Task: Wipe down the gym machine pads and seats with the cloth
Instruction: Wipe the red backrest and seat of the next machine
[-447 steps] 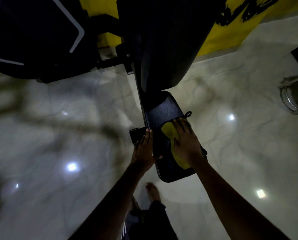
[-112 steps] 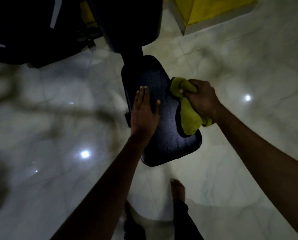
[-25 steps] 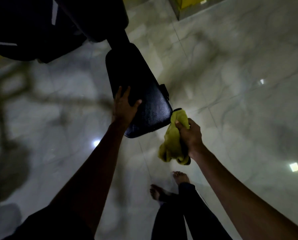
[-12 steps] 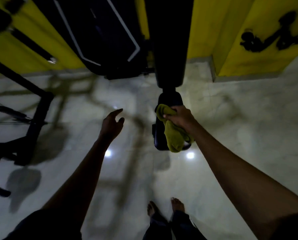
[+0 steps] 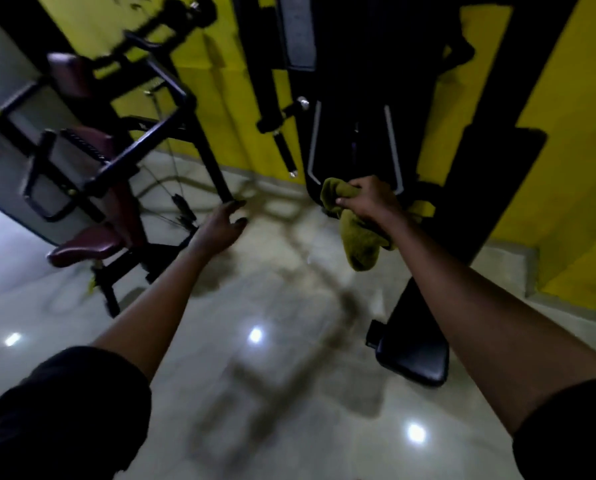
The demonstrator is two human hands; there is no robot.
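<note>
A gym; weight machines [image 5: 92, 161], yellow walls [image 5: 566, 174].

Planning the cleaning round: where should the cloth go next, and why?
Probably carry the olive-green terry cloth, gripped in the right hand, leftward to the maroon padded seat: the open left hand stretches toward that machine.

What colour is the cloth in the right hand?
Olive yellow-green; the cloth hangs from the right hand in the head view.
</note>
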